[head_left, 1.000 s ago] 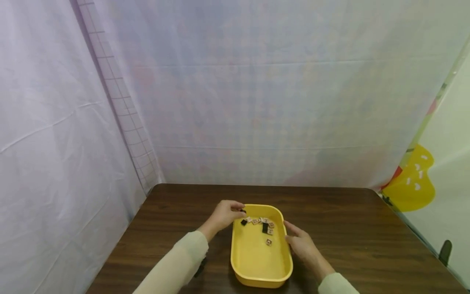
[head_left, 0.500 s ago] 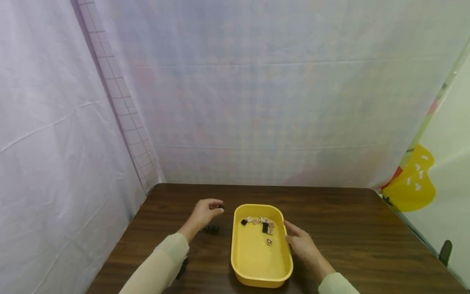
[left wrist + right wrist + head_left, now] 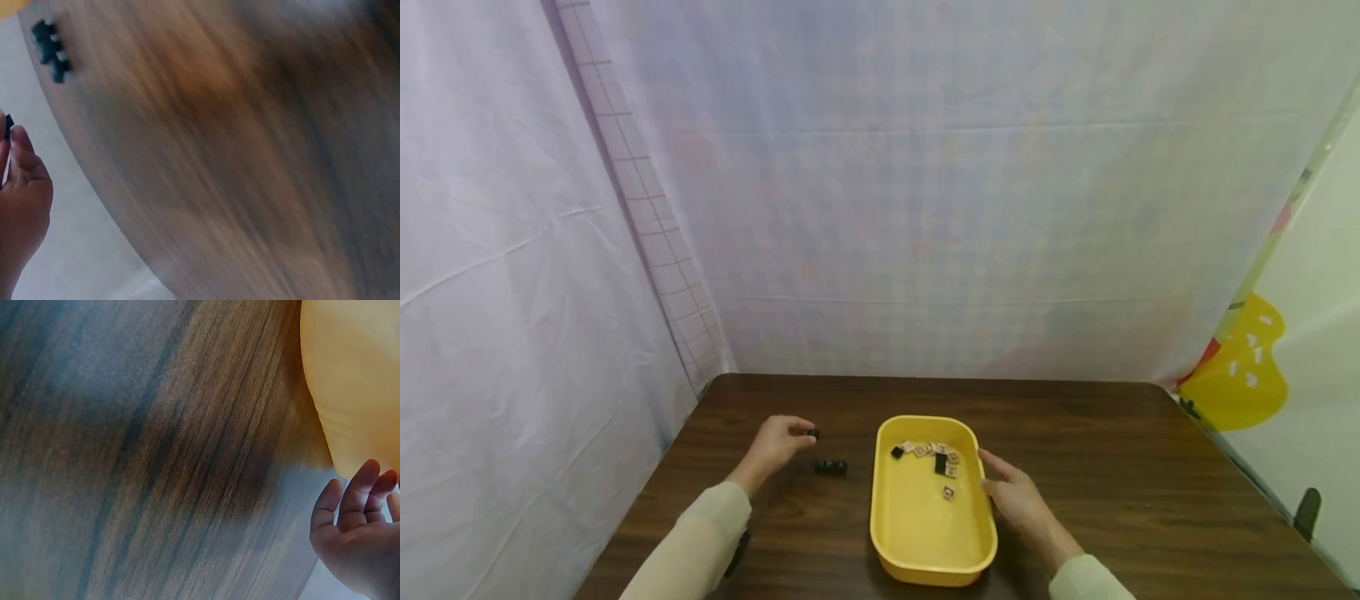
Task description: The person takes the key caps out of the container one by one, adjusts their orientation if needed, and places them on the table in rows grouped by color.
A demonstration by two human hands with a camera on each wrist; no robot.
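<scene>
In the head view my left hand (image 3: 778,442) pinches a small black block (image 3: 813,434) between thumb and fingertips, over the table left of the yellow tray (image 3: 891,533). Most of the block is hidden by the fingers in the left wrist view. Close by lies a short row of black blocks (image 3: 50,49). My right hand (image 3: 1018,500) rests at the tray's right side, thumb at the rim. Its loosely bent fingers (image 3: 359,490) are up against the outer wall in the right wrist view. Inside the tray, several small light tiles (image 3: 921,451) with printed faces lie beside black pieces (image 3: 941,463).
Another black object (image 3: 737,554) lies on the brown wooden table (image 3: 1075,433), partly covered by the left sleeve (image 3: 692,542). Behind the table's far edge hangs a pale curtain (image 3: 925,250), with a white one (image 3: 512,333) on the left.
My left hand has moved left from the tray's far left corner, carrying the black block away. The row of black blocks has come into sight. The right hand stays at the tray.
</scene>
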